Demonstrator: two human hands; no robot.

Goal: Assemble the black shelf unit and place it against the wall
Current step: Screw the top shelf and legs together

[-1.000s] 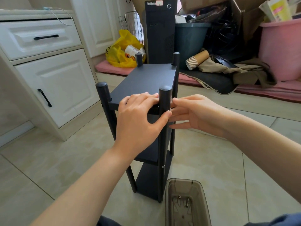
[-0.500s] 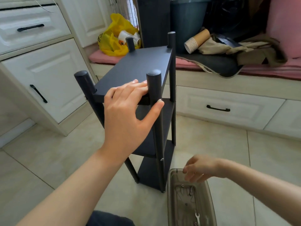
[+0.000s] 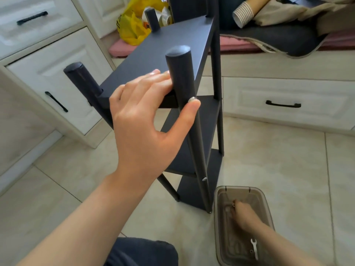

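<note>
**Head view: one hand on the shelf unit, the other in the container**

Our left hand [image 3: 146, 120] rests on the top board of the black shelf unit [image 3: 172, 41]. The fingers lie flat and nearly straight, and the thumb presses against the near post [image 3: 182, 73]. The unit stands on the tiled floor [image 3: 278, 160], in front of the white drawers [image 3: 249, 93]. Our right hand [image 3: 244, 214] is low inside the clear plastic container [image 3: 269, 208], just beside the foot of the unit. It is blurred, so we cannot tell if its fingers hold something. A small wrench [image 3: 254, 246] lies in the same container, near our forearm.
</note>
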